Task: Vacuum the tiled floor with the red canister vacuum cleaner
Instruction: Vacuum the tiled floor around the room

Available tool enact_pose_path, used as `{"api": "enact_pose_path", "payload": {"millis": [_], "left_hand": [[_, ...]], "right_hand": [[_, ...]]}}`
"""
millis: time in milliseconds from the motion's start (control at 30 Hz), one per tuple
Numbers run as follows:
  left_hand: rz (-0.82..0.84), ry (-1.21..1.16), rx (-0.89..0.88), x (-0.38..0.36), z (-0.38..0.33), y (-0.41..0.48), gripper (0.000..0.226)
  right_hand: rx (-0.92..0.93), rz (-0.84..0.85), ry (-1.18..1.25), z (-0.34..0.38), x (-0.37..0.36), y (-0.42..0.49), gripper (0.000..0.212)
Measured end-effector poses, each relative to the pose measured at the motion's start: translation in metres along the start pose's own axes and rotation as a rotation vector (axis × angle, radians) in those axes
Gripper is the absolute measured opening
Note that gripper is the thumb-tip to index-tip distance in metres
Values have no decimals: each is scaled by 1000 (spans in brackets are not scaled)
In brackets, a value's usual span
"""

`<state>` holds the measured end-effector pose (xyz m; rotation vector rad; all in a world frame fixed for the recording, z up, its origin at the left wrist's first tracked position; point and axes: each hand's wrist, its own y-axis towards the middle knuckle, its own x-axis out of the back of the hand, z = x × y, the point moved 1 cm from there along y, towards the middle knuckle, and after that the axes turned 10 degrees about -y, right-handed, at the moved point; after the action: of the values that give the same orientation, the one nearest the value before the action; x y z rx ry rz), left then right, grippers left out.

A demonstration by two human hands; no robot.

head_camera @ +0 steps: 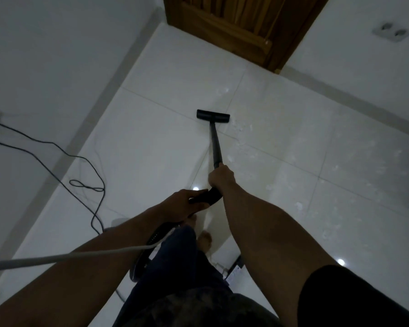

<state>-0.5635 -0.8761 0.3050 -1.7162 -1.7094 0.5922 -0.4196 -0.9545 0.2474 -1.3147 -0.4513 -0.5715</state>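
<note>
A black vacuum wand (215, 143) runs forward over the white tiled floor (161, 147) to a flat black floor head (213, 116), which rests on a tile seam. My right hand (221, 177) grips the wand's lower end. My left hand (184, 204) grips the curved black handle (208, 197) just behind it. A pale hose (64, 257) leads off to the left edge. White crumbs and dust (241, 128) lie scattered right of the head. The red canister is not in view.
A dark power cable (80, 182) loops over the floor at left, coming from the left wall. A wooden door (241, 27) stands at the far end. A wall socket (392, 33) sits on the right wall. My bare feet (204, 238) stand below the handle.
</note>
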Motion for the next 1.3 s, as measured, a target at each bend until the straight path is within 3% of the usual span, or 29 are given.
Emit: {"api": "enact_pose_path", "payload": {"millis": [333, 667, 1000, 1300], "left_hand": [[49, -8, 40, 81, -37, 93, 50], [-5, -47, 90, 192, -90, 187, 54], [-38, 12, 50, 227, -138, 255, 57], [-13, 27, 88, 243, -137, 263, 54]], "right_hand": [[-52, -1, 118, 65, 44, 83, 72], [-163, 14, 252, 171, 110, 181, 72], [-190, -32, 169, 211, 164, 250, 73], [-205, -110, 231, 220, 164, 242, 67]]}}
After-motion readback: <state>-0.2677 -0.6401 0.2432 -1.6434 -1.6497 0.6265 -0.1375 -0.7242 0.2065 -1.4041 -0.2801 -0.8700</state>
